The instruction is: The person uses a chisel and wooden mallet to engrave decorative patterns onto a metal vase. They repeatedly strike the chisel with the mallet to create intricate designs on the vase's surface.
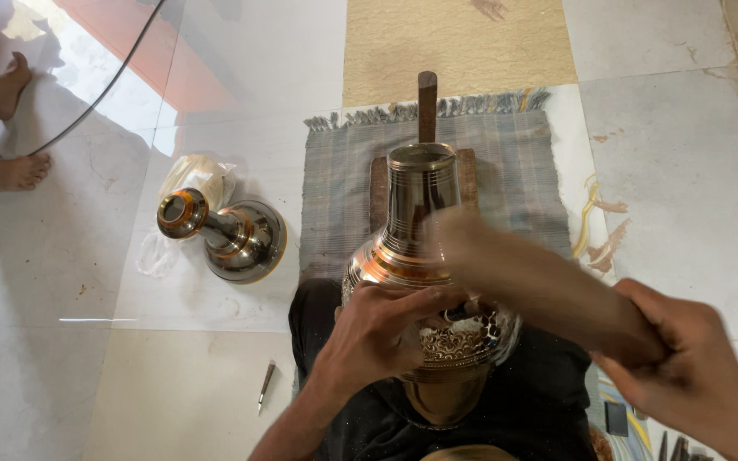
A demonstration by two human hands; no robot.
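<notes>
Right now, a big shiny metal vase point(424, 248) lies across the person's lap, with its neck resting on a wooden stand point(428, 102) on a gray mat point(514, 171). The left hand point(377, 333) is pressed on the round belly of the vase, with its fingers curled close together. They seem to pinch a small tool against the carved part, but I cannot tell for sure. The right hand point(694, 367) is just right of the vase and is squeezed tight around a wooden mallet point(540, 282). The mallet looks blurry above the belly of the vase.

The vase looks heavy, hard and smooth, so it could slip or roll. The best places to hold it look like the wide belly or the narrow neck. A hard knock might dent it.

A second shiny vase point(228, 235) lies on its side on the floor, left of the big one, by a plastic bag point(194, 175). A thin pointed tool point(266, 384) lies on the floor, down and left of the vase. Someone else's bare feet point(14, 128) are far off to the left.
</notes>
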